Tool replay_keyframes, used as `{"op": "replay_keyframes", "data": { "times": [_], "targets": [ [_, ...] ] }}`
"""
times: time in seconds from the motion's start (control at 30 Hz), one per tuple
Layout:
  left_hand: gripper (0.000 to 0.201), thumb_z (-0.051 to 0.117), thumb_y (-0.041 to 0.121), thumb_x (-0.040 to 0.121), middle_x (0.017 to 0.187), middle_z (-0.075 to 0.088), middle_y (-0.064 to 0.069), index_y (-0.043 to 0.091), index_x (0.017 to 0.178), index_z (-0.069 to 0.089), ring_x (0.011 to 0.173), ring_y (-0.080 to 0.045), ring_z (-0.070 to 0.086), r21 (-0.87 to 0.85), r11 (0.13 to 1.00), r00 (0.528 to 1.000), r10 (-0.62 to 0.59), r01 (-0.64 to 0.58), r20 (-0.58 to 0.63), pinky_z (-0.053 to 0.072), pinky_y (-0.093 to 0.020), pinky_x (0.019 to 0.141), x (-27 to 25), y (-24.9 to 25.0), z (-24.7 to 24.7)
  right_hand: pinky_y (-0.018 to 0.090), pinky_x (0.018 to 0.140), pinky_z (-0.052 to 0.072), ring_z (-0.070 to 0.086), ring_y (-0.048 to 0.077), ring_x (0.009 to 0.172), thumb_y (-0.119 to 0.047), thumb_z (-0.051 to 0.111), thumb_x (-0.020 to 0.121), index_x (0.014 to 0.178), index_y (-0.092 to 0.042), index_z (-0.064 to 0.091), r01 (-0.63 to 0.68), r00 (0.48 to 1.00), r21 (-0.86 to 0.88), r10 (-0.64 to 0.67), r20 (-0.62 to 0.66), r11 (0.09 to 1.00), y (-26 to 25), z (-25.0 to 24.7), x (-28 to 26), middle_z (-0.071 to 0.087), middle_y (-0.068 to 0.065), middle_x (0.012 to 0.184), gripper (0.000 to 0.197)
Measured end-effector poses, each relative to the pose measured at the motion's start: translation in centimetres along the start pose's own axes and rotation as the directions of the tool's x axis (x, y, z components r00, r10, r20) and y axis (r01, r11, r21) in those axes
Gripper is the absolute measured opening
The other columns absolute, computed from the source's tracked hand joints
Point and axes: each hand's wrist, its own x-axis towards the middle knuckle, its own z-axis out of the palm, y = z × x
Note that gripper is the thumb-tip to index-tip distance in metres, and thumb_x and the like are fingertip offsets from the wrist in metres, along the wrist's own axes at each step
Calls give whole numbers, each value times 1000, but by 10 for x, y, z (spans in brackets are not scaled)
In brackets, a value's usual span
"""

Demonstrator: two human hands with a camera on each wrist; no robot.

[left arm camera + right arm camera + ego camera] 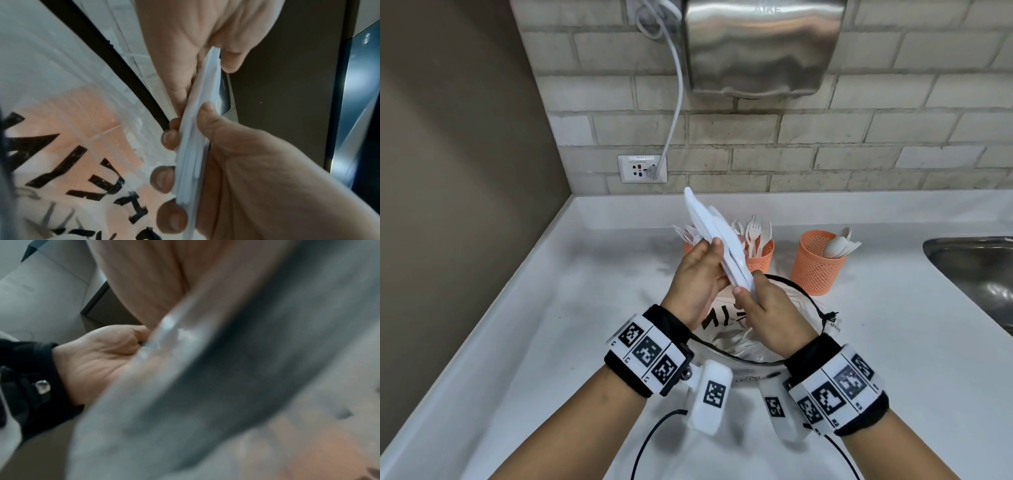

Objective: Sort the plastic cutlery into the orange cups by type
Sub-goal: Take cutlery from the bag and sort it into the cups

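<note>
Over the counter, both hands hold one bundle of white plastic knives, blades pointing up and away. My left hand grips its middle; in the left wrist view its fingers curl round the stack. My right hand pinches the handle end. Three orange mesh cups stand behind. The left cup, half hidden by my hand, holds knives. The middle cup holds forks and the right cup holds spoons. The right wrist view is blurred by the bag.
A clear plastic bag with a black rim and black lettering lies under my hands. A steel sink is set into the counter at the right. On the brick wall behind hang a socket with a cable and a hand dryer.
</note>
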Motion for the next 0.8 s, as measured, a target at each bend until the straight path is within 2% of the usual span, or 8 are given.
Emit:
{"op": "replay_keyframes", "data": {
  "times": [0.17,0.3,0.43,0.5,0.57,0.63,0.7,0.8],
  "targets": [
    [19,46,0,94,92,66,-6,1,112,54,77,-12,66,66,996,992,72,-66,-100,58,-25,70,3,2,-5,10,42,39,55,15,60,-18,40,98,97,-10,48,-88,996,93,86,31,992,-1,-6,2,52,-7,71,11],
    [13,54,-5,89,88,68,-8,2,98,61,67,-9,70,63,997,987,57,-48,-151,60,-25,65,6,2,-8,10,35,37,56,24,64,-16,36,99,107,-2,52,-152,988,140,150,21,978,3,-7,6,54,3,78,23],
    [22,51,-1,92,79,73,-3,-8,110,60,69,-13,72,14,1000,990,13,-11,-141,60,-26,67,7,3,-10,12,32,36,56,10,46,-16,33,100,109,-2,49,-192,981,220,195,8,956,5,-7,12,49,12,79,23],
    [28,47,1,94,90,71,-9,-9,118,56,78,-17,70,13,1000,991,-4,6,-136,60,-28,73,6,3,-9,10,34,35,49,8,40,-15,33,100,103,-3,49,-156,986,179,164,-30,971,4,-9,13,47,6,70,20],
    [31,45,0,95,102,65,-18,-10,123,52,87,-22,66,13,1000,988,-17,19,-155,58,-29,76,7,3,-8,6,38,35,44,10,50,-14,33,100,95,-8,48,-97,993,117,104,-57,988,1,-9,12,45,1,66,17],
    [32,45,-2,95,111,61,-20,-11,124,50,89,-24,63,5,1000,983,-28,30,-179,57,-28,75,8,1,-8,12,47,39,44,13,56,-16,32,101,95,-10,48,-60,997,97,65,-42,993,0,-8,12,46,1,67,19],
    [31,48,-3,93,106,63,-18,-10,123,51,86,-21,64,4,1000,981,-26,28,-192,58,-25,72,9,0,-9,25,55,37,45,14,59,-19,32,101,102,-7,52,-45,999,64,46,-19,997,1,-5,14,49,1,67,24],
    [25,54,-5,89,89,68,-8,-8,114,57,72,-14,69,10,1000,974,-19,22,-224,60,-24,66,10,-2,-11,25,70,38,55,19,79,-21,31,101,124,-6,48,-26,1000,29,25,10,999,3,-3,17,61,6,89,33]
  ]
}}
